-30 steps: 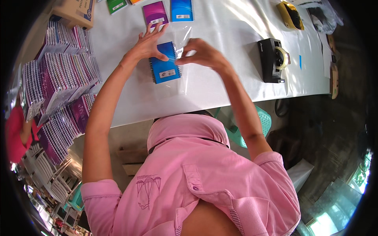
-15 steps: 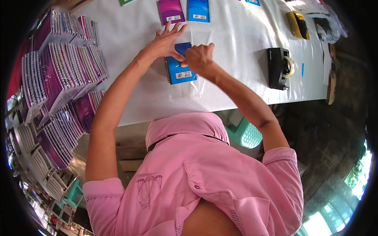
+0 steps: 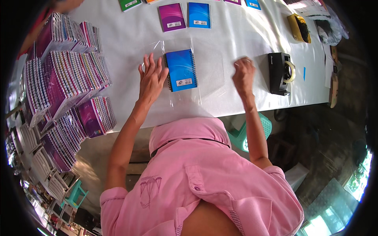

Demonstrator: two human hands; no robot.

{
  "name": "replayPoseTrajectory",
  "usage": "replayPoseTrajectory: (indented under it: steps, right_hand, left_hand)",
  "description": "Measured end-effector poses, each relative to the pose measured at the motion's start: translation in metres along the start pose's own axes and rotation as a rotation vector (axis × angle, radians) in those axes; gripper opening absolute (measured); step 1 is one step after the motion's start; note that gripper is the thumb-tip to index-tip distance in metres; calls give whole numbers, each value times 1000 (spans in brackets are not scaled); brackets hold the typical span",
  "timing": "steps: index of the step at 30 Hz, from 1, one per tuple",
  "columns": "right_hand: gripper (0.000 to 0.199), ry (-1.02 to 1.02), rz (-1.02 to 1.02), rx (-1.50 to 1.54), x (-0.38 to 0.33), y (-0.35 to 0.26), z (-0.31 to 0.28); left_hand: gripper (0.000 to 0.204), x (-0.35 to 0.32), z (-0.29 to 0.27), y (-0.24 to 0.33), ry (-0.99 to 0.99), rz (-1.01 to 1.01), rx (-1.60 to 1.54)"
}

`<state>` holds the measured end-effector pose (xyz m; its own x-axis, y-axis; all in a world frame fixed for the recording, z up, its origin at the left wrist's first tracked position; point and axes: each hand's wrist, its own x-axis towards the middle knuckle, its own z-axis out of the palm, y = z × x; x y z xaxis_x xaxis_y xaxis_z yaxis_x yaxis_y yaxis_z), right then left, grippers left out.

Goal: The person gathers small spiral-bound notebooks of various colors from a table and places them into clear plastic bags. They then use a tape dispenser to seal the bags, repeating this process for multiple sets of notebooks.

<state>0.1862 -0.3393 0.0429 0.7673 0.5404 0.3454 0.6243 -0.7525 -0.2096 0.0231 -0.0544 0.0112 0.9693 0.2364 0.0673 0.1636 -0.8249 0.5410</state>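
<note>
Head view: left hand [image 3: 151,78] flat beside blue notebook [image 3: 180,70].

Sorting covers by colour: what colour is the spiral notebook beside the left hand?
Blue, the notebook in clear wrap beside the left hand; the head view shows it.

The green notebook [image 3: 130,4] and orange one beside it are cut off by the top edge.

The person wears a pink short-sleeved shirt [image 3: 204,177] with a collar. A chest pocket sits on its front. A small line-drawn emblem [image 3: 150,190] marks the other side.
</note>
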Motion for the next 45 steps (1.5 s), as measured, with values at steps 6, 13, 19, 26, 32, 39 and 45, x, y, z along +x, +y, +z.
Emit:
replayPoseTrajectory:
  steps: [6, 13, 19, 26, 32, 39, 45]
  right_hand:
    - [70, -640, 442, 816, 30, -89, 54]
    - [83, -441, 337, 1396, 14, -92, 6]
    - [88, -367, 195, 1426, 8, -77, 32]
    - [80, -196, 57, 1525, 6, -62, 14]
    - [51, -161, -65, 1178, 5, -71, 6]
    - [29, -170, -100, 1022, 26, -84, -7]
    - [21, -207, -97, 1009, 47, -76, -3]
  left_hand:
    - [62, 27, -1, 17, -230, -212, 84]
    - [91, -3, -21, 35, -116, -173, -1258]
    - [90, -3, 15, 31, -24, -117, -1210]
    - [67, -21, 1, 37, 284, -38, -1076]
    - [50, -2, -24, 50, 262, 170, -436]
    - [37, 22, -51, 62, 194, 246, -157]
    - [30, 38, -48, 52, 153, 279, -167]
